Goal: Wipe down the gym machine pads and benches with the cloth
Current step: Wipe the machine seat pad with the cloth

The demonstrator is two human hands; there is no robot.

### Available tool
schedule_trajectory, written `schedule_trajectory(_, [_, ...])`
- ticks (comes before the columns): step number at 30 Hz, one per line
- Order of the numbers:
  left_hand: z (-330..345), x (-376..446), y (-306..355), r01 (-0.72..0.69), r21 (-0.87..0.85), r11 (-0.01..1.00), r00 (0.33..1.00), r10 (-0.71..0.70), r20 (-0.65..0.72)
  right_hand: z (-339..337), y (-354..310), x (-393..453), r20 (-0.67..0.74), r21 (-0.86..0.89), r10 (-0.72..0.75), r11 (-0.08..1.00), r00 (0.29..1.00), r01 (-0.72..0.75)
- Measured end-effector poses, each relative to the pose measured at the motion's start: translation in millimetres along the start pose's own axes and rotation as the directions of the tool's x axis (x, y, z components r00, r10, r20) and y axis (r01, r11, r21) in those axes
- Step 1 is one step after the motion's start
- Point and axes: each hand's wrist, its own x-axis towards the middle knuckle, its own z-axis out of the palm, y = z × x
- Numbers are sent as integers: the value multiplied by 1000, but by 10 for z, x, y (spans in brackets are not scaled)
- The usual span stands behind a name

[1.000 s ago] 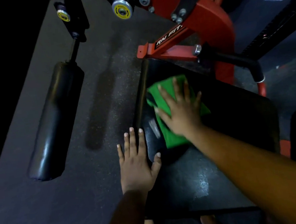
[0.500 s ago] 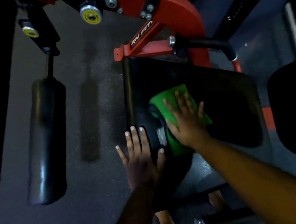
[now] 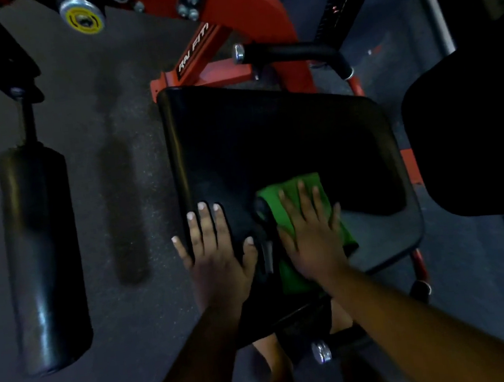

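Nearest: the left hand (image 3: 217, 253) lies flat, fingers straight, bracing the near left edge of the black seat pad (image 3: 271, 145). Just beside it, the right hand (image 3: 312, 240) presses the folded green cloth (image 3: 294, 192) flat onto the pad's near portion, nothing clenched.

Risk, as judged: the cloth overhangs the near edge and could slide off under a hard stroke; the dim light may hide missed patches.

Count: two hands, one cloth, one seat pad, one roller pad (image 3: 45, 259) well apart at left, one red frame (image 3: 244, 14) beyond, one black handle (image 3: 292, 52).
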Motion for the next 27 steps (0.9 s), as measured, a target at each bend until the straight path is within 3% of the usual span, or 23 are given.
schedule_trajectory(4, [72,-15,-5,14,13,1000,998,-13,-57,-407,-317,1593,-84,106,93,991,992,-84])
schedule_trajectory(6, [60,-19,-24,19,25,1000,998,-18,-58,-459,-372,1849,-88,112,96,990,991,-86])
schedule_trajectory(10, [-24,-7,26,9,25,1000,999,-8,-43,-243,-140,712,-113,28,14,1000,994,-11])
schedule_trajectory(14, [-8,-10,34,20,67,998,999,-18,-28,111,155,-752,-24,65,-16,998,1000,18])
schedule_trajectory(16, [20,-14,27,4,71,997,999,-1,-41,98,158,-475,27,38,23,999,999,-24])
schedule_trajectory(20, [65,-33,28,-21,45,999,993,26,-112,-252,-101,1033,-62,56,42,998,997,-38])
schedule_trajectory(22, [51,-25,35,-20,29,999,994,23,-110,-373,-121,1373,-83,54,55,997,995,-50])
schedule_trajectory(24, [9,-10,51,-13,12,1000,995,14,-101,-316,-63,1088,-99,54,38,998,994,-33])
schedule_trajectory(27, [-38,8,71,-23,34,999,994,26,-105,-41,244,-107,-55,60,-27,998,998,30])
